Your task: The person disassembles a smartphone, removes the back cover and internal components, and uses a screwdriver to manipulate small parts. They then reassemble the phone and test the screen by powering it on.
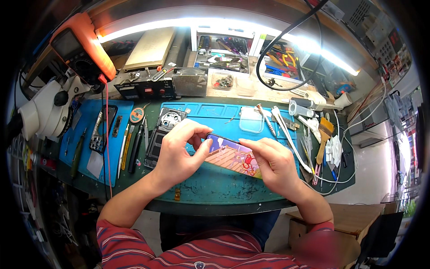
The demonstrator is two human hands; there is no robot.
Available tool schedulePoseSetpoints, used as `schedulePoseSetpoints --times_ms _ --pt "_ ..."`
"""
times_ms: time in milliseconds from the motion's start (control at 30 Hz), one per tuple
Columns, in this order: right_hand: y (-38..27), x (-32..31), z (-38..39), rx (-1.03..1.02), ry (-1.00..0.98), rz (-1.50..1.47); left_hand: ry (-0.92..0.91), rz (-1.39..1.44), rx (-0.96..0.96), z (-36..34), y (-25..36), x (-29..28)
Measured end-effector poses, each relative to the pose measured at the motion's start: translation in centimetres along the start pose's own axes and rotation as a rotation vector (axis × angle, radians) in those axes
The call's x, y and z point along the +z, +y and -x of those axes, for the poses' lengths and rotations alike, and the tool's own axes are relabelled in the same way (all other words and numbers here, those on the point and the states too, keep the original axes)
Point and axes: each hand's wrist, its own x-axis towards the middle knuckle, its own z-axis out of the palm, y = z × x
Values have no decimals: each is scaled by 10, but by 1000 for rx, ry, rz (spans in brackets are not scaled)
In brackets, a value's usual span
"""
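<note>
Cluttered and brightly lit by a strip lamp, the workbench (233,188) carries a blue mat (224,114) over a green one. At the middle of the mat lies a smartphone (233,156) with a colourful cartoon picture on its upper face, slanting from upper left to lower right. The left hand (179,154) curls over its upper left end, thumb and fingertips pinching the edge there. The right hand (273,163) grips the lower right part, fingers bent, its forefinger stretched along the top edge. Just behind the left hand sits a dismantled phone frame (162,130). Further left lie tweezers and screwdrivers (130,143) on a second blue mat (85,143), beside a white microscope (45,112). To the right are a clear plastic case (251,120) and a wooden brush (323,136).
</note>
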Motion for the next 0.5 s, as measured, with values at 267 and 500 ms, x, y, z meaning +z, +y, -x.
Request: schedulePoseSetpoints --times_ms 267,500 --pt "1 -1 0 -26 1 19 -24 84 -64 1 -3 1" --pt "1 -2 1 8 -18 -3 -36 71 -56 0 0 0"
